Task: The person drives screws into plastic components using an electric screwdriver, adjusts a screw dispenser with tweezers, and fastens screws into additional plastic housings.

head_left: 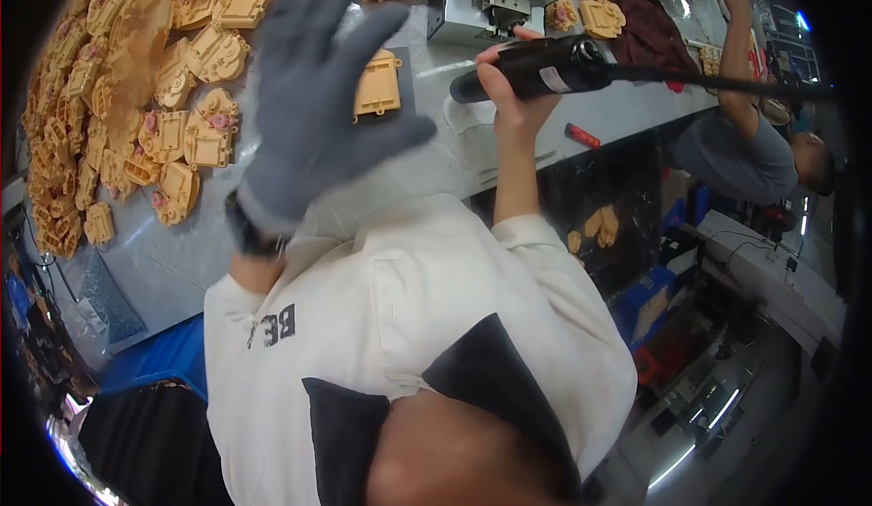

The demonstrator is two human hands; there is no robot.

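Tan parts (pixel 165 137) crowd the left bench (pixel 168 265) (near edge free).

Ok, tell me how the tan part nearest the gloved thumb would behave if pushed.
The tan part looks stiff, judging by its straight, moulded rim. Its plastic-like look suggests low weight. Being flat and boxy, it would probably slide rather than roll.

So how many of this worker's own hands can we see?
2: the left hand, in a grey glove, over the table; the right hand, bare, around a black tool.
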